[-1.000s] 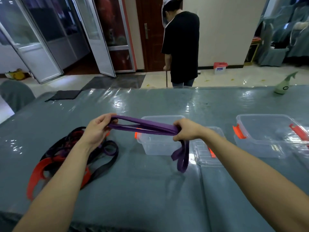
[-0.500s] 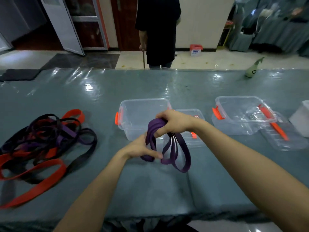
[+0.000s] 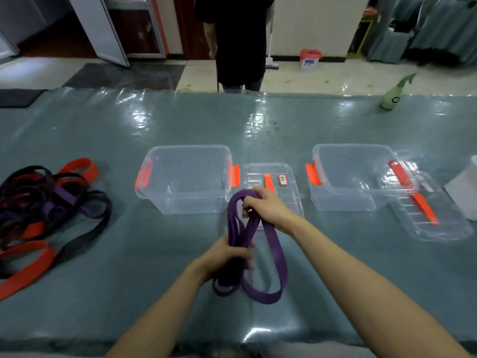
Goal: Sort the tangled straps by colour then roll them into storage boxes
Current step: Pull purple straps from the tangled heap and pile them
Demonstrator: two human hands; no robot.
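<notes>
On the table, a strap pile lies well left of the open box. A lid lies just right of the box, with a second box and its lid farther right. Before the box's right corner, the left hand and right hand hold a looped strap. A spray bottle stands behind, far right.

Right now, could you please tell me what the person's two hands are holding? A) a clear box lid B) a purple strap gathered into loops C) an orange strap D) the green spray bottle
B: the right hand grips the top of the looped purple strap and the left hand grips it lower down, above the table in front of the boxes.
</notes>
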